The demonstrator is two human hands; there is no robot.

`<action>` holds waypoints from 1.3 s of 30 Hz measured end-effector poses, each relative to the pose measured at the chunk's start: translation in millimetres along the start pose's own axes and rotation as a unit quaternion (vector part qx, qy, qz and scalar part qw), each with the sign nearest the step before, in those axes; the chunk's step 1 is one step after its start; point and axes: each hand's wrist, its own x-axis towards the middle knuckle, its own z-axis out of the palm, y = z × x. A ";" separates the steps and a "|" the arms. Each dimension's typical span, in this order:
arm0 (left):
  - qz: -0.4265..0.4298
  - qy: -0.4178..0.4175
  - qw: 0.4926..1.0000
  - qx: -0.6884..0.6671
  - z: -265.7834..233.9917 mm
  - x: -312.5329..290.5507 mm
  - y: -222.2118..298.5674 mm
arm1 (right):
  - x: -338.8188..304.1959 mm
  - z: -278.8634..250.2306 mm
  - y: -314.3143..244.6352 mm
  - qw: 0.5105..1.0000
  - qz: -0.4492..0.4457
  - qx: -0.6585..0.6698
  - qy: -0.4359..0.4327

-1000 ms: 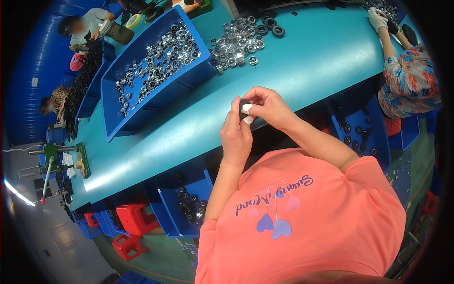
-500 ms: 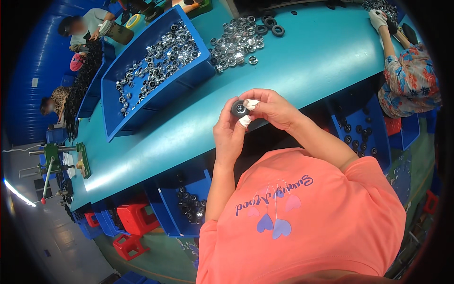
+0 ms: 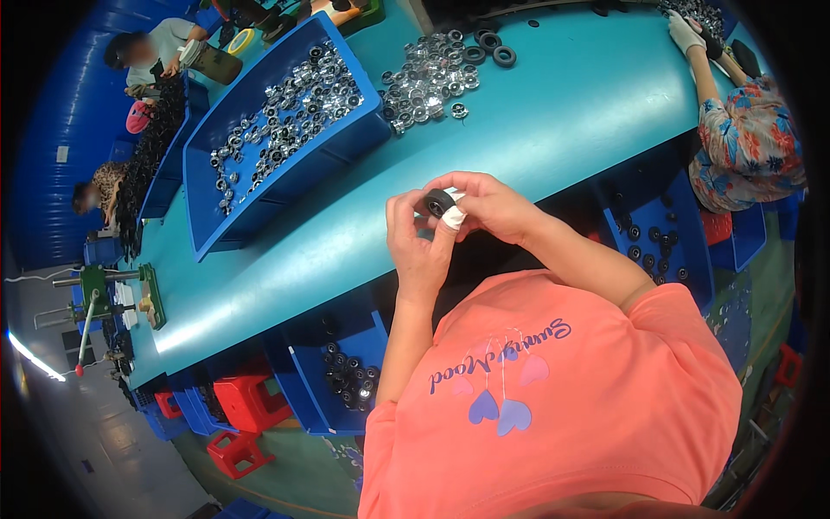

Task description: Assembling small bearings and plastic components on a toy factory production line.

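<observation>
A small black toy wheel (image 3: 438,203), a tyre with a hub inside it, is held between both hands above the near edge of the table. My left hand (image 3: 417,238) closes on it from the left, its thumb wrapped in white tape. From the right, my right hand (image 3: 488,208) grips the wheel too, with white covering on the thumb tip; the hidden fingertips curl behind it. Beyond my hands lies a pile of shiny clear-and-silver wheel hubs (image 3: 428,78). Next to that pile are a few loose black tyres (image 3: 504,56).
A large blue bin (image 3: 285,186) with many hubs stands on the teal table (image 3: 553,121). Blue bins of finished-looking wheels (image 3: 350,376) sit below the edge. A green hand press (image 3: 95,298) is at far left. Co-workers sit at right (image 3: 748,143) and far left.
The wheel has been turned in my fingers, so its face now tilts away and more tread shows. My right thumb has shifted lower. Both hands stay at nearly the same place.
</observation>
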 end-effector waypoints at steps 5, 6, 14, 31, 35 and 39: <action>-0.038 0.023 0.997 0.056 0.5 -1.8 10.2 | 2.7 -11.6 -3.7 0.994 -0.039 -0.105 0.010; -0.027 0.024 0.996 0.082 -0.4 -1.7 10.1 | 1.1 -11.5 -5.4 0.996 -0.038 -0.085 0.001; 0.072 0.044 0.983 0.165 3.7 -1.3 12.1 | 4.0 -9.8 3.5 0.995 -0.056 -0.083 0.020; 0.009 -0.007 0.995 0.094 -10.3 -5.0 23.3 | 5.8 -12.0 -3.9 0.996 -0.032 -0.080 0.026; 0.004 -0.008 0.988 0.152 -50.9 -29.0 29.6 | 10.3 -10.0 -19.6 0.987 -0.030 -0.157 0.023; -0.127 0.034 0.958 0.254 -153.1 -94.4 1.7 | 26.8 -56.2 -62.4 0.904 -0.168 -0.373 0.121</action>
